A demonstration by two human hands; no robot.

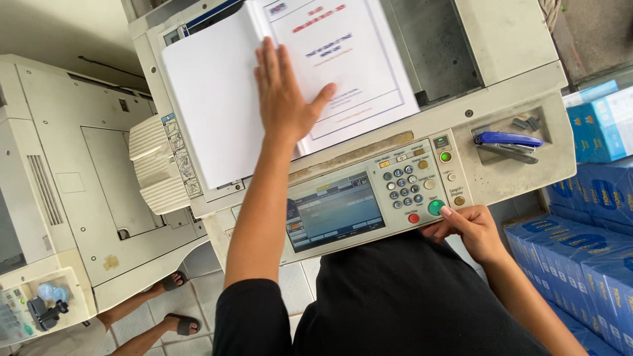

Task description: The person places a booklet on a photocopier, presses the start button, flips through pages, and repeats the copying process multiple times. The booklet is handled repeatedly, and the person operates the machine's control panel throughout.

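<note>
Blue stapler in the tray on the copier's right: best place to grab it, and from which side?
Grasp the blue stapler across its narrow body near mid-length, coming straight down from above. It lies flat in a shallow recessed tray, long axis left to right, so its ends sit close to the tray walls while its top is exposed. Both hands are busy: left hand on the open booklet, right hand at the green button.

Landmark: copier control panel.

- Touch screen: left half of the panel, rectangular, dark frame, grey-blue display.
- Blue paper-ream packages: stacked right of the panel, box-shaped, darker oval marks.
- Instruction stickers: strip left of the panel, on the copier's ribbed side; small, white with blue.
</note>
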